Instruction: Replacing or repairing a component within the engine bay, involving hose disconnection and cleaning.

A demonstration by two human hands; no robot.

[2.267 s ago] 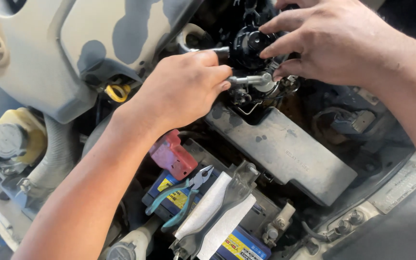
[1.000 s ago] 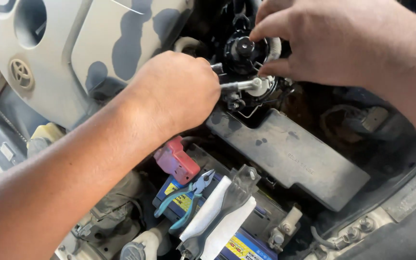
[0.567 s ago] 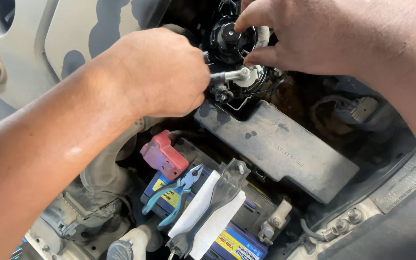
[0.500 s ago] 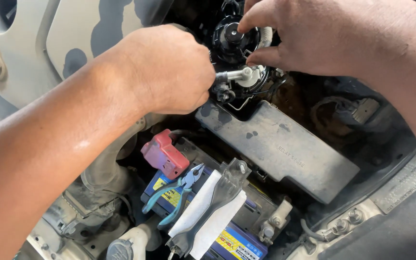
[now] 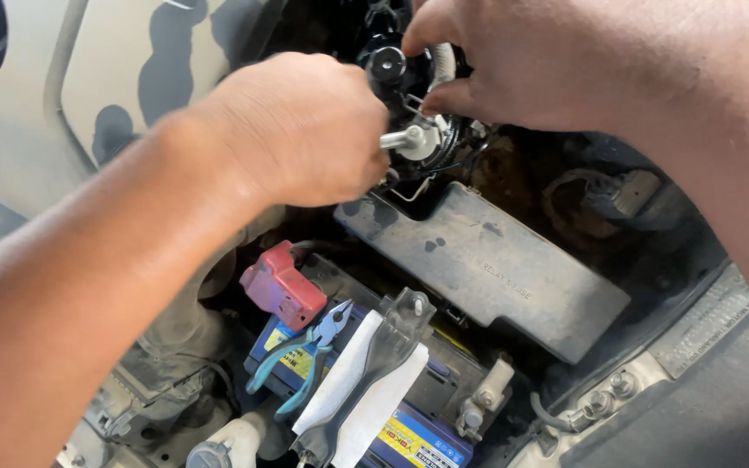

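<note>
Hands lower now: two hands [image 5: 305, 130], one tool [image 5: 402, 139].

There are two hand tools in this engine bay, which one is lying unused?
The blue-handled pliers, lying loose on the battery top beside the red terminal cover. The other, a silver metal tool, is gripped in the left hand.

The car battery [image 5: 418, 416] carries blue-handled pliers [image 5: 305, 360], a white cloth [image 5: 361, 394] and a red terminal cover [image 5: 281, 284].

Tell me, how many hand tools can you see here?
2: teal-handled pliers lying on the battery, and a metal tool in the left hand. Others may be hidden.
</note>
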